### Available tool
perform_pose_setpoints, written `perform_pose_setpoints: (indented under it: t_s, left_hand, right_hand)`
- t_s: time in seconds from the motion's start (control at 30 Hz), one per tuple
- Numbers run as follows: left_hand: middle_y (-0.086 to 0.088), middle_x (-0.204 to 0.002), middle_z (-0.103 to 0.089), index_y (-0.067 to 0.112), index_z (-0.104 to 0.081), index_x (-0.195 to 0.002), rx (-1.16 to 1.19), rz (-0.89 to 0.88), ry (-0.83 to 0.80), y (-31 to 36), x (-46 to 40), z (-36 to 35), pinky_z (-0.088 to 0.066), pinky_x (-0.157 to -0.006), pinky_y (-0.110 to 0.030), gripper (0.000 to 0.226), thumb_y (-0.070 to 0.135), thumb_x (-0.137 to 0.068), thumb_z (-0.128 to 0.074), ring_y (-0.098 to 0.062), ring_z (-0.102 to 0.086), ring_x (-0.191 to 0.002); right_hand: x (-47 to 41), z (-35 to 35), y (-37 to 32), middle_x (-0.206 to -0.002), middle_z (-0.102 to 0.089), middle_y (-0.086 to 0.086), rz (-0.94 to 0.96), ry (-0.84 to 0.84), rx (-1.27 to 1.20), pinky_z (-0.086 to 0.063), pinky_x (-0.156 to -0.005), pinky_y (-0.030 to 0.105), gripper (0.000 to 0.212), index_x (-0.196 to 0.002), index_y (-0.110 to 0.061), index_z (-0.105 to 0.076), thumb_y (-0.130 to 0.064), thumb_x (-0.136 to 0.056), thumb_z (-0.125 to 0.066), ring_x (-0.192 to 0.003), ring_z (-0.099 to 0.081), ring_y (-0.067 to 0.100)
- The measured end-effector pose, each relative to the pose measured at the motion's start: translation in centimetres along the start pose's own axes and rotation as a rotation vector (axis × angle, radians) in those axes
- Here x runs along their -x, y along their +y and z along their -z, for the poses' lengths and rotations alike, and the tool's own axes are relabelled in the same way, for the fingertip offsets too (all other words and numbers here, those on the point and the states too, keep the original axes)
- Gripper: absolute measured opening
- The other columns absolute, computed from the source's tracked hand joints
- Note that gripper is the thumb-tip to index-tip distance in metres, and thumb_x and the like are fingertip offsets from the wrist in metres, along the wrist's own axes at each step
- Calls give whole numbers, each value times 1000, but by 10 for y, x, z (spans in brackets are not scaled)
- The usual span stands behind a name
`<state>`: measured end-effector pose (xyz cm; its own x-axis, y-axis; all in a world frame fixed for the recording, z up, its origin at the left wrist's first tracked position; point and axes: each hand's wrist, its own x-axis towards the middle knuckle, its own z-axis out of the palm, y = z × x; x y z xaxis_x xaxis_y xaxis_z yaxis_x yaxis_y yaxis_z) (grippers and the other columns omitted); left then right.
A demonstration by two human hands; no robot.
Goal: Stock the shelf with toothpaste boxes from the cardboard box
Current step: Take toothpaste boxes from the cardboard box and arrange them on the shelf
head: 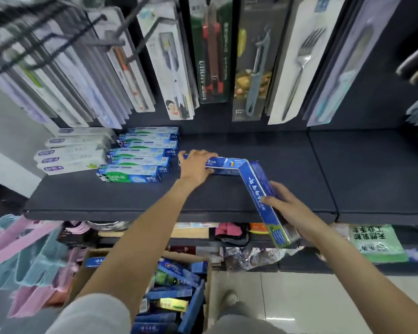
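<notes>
My left hand (pixel 196 167) grips a blue toothpaste box (pixel 227 165) that lies flat on the dark shelf (pixel 287 165), fingers curled over its left end. My right hand (pixel 285 208) holds a second blue toothpaste box (pixel 258 189), which slants from the shelf's middle out past its front edge. The far end of that box touches the first one. Below, at my feet, the open cardboard box (pixel 208 285) holds several more blue toothpaste boxes.
Stacked green-and-blue toothpaste boxes (pixel 138 160) and white boxes (pixel 75 153) fill the shelf's left part. Packaged knives, a peeler and forks (pixel 297 68) hang above on hooks. Pink and teal hangers (pixel 29 256) hang lower left; a green bag (pixel 374 242) sits lower right.
</notes>
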<state>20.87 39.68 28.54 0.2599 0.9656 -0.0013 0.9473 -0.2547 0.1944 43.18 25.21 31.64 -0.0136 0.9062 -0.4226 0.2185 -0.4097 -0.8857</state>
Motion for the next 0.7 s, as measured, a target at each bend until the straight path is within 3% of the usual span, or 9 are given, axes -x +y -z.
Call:
perform_pose_setpoints:
  t_s: [0.2,0.33,0.4,0.53,0.63,0.7]
  left_hand:
    - [2,-140,-46,36,-44,-137,-31,132,-42,-8,-88,-11,-20,-106,-61,49,25,-91,-59,-24,-33,-131]
    - [-3,-147,-37,30,-39,-143,24,118,98,-14,-115,-27,-31,-106,-55,50,19,-95,-51,-27,-26,-136]
    - [-5,-150,-32,27,-32,-147,37,73,76,-11,-113,-34,-36,-104,-52,52,23,-97,-47,-28,-22,-140]
    - [2,-160,-8,26,-17,-151,27,-42,-74,-22,-103,-42,-12,-114,-54,56,30,-99,-40,-19,2,-147]
    - [-5,-155,-26,18,-32,-147,323,18,12,-23,-82,-29,-21,-115,-44,50,30,-99,-43,-24,-19,-144]
    - [-3,-142,-47,19,-43,-139,844,220,-37,-13,-52,-10,-37,-103,-35,44,38,-100,-39,-21,-46,-126]
  right_hand:
    - [-29,-1,-17,-122,-61,-5,38,-25,75,-42,-104,38,51,-130,-32,-44,-28,-84,-67,-110,-59,14]
    - [-45,-1,-20,-117,-62,-10,45,-27,89,-43,-103,35,48,-123,-41,-43,-30,-83,-68,-107,-60,10]
    - [-51,-2,-20,-114,-63,-10,53,-21,67,-45,-101,35,46,-118,-45,-43,-31,-83,-69,-104,-62,9]
    - [-57,-4,-14,-119,-62,-12,126,-25,88,-44,-103,34,57,-131,-35,-43,-30,-82,-72,-107,-61,7]
    - [-61,-3,-14,-124,-60,-8,208,27,253,-43,-102,31,67,-136,-36,-40,-29,-79,-74,-111,-58,9]
    - [-65,-4,-18,-124,-58,-2,275,85,493,-43,-99,32,75,-139,-37,-39,-33,-75,-77,-112,-55,16]
